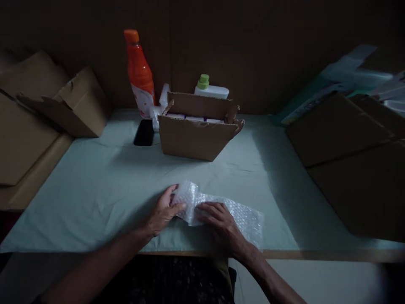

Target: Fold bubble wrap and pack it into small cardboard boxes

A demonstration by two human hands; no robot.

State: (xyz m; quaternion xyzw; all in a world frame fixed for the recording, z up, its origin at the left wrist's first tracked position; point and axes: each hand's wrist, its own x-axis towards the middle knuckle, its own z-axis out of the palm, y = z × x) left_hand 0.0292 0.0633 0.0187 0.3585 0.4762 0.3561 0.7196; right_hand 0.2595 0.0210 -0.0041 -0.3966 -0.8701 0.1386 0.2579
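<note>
Near the table's front edge lies a strip of clear bubble wrap [247,217], its left end rolled into a bundle [187,202]. My left hand [163,212] grips that bundle from the left, thumb on the near side and fingers behind it. Whatever may be inside the roll is hidden by the wrap. My right hand [220,220] lies palm down on the flat part of the strip, fingers stretched towards the roll and touching the wrap; its thumb is hidden.
Beyond my hands stands an open cardboard box [193,137] with several white-topped items [194,118] inside. Behind it are an orange bottle [139,71] and a white, green-capped bottle [211,89]. A black phone [144,133] lies left. Cardboard boxes [76,101] flank both sides.
</note>
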